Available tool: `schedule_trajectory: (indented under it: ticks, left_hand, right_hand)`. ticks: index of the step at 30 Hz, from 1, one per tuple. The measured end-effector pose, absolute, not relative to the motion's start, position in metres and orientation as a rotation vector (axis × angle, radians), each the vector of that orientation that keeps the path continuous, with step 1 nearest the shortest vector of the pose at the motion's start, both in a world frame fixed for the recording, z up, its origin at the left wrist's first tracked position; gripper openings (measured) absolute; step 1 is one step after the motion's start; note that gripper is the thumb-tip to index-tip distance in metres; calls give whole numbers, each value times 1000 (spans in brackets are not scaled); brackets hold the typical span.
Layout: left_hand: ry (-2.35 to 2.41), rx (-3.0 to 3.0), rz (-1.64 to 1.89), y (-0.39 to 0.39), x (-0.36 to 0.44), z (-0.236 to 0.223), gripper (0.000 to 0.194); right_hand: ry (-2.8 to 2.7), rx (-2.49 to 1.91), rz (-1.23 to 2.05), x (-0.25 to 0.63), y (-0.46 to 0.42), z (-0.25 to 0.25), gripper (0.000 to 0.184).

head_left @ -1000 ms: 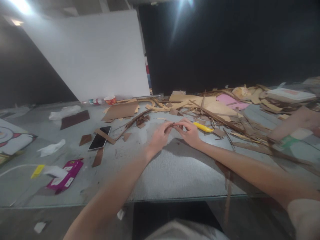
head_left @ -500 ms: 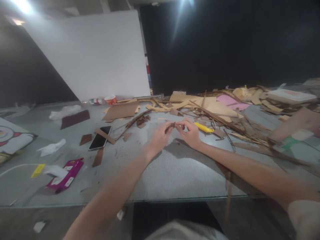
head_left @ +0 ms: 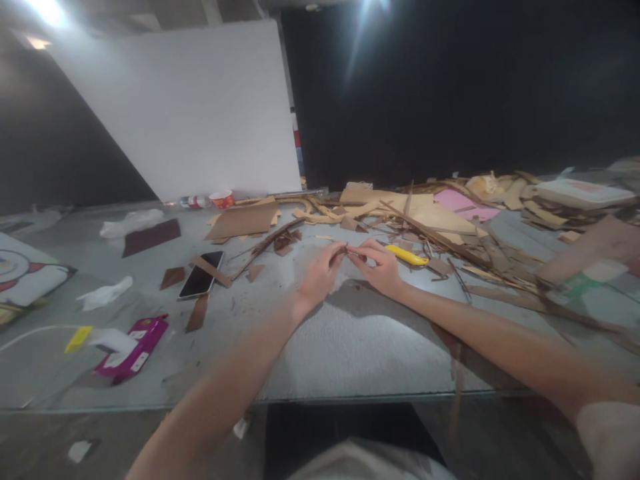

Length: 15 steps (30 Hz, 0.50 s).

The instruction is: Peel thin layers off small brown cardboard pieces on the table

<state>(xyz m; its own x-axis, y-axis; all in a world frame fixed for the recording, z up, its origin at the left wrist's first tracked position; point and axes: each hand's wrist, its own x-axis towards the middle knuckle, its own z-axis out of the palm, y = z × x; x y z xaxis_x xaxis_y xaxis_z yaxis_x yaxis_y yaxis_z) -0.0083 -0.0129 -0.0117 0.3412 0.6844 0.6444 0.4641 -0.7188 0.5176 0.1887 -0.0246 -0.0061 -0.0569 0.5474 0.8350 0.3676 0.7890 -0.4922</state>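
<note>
Above the middle of the grey table [head_left: 350, 353], my left hand [head_left: 320, 273] and my right hand [head_left: 377, 267] meet fingertip to fingertip. Between them is a small dark brown piece, mostly hidden by the fingers; its kind is too small to make out. Both hands are closed in a pinch. A yellow-handled cutter [head_left: 407, 255] lies just right of my right hand. Brown scraps [head_left: 283, 245] of sheet material are spread behind and left of my left hand.
A phone [head_left: 201, 275] with a brown strip across it lies left, near a purple wipes pack [head_left: 135, 347]. Tan and brown offcuts [head_left: 425, 220] pile along the back and right. A red and white cup [head_left: 221, 199] and a white lidded box [head_left: 583, 192] stand at the back.
My fingers have shifted slightly around the small piece, with the right fingers a little more spread. The rest of the table is unchanged.
</note>
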Motion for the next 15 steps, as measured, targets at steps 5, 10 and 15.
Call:
schedule_trajectory:
  ticks: [5, 10, 15]
  left_hand:
    - [972, 2403, 1346, -10, -9, -14, 34]
    - [975, 2481, 1349, -10, -10, -12, 32]
    - [953, 2433, 1331, -12, -8, -9, 33]
  right_hand:
    - [-1669, -742, 145, 190, -23, -6, 25]
    - [-1691, -685, 180, 192, -18, -7, 20]
    - [-1744, -713, 230, 193, -15, -7, 27]
